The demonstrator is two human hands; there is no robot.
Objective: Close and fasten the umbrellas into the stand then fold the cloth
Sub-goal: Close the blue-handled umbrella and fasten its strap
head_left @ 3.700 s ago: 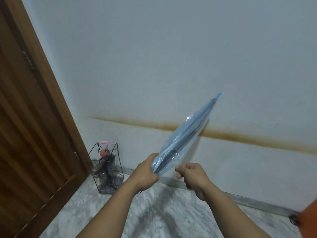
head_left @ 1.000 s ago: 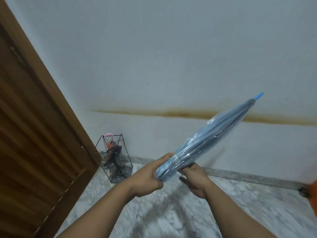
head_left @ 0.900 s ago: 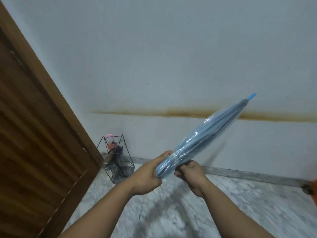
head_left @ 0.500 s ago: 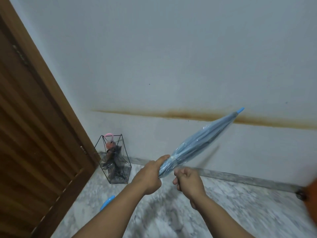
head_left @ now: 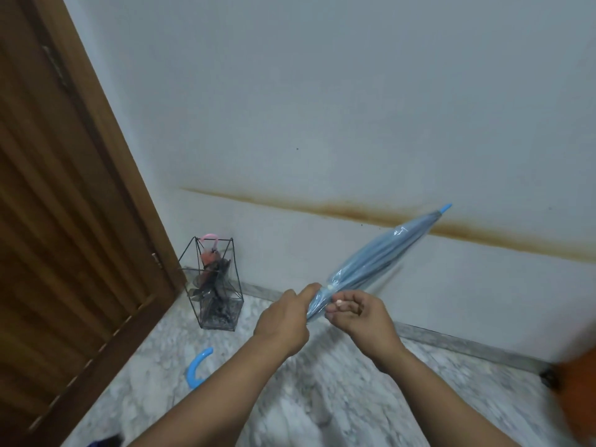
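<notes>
Two hands meet low on a closed blue umbrella [head_left: 371,262], which slants up and right from them: the left hand [head_left: 283,321] wraps it, the right hand [head_left: 361,314] pinches beside. Left of them, on the floor [head_left: 322,398], stands a wire stand [head_left: 213,282] holding an umbrella.

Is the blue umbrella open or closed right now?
Closed: blue umbrella canopy is furled tight around the shaft, left hand gripping it, right hand pinching at the strap area.

Both forearms are bare up to the frame's lower edge. The left hand [head_left: 283,321] and right hand [head_left: 364,321] wear nothing.
</notes>
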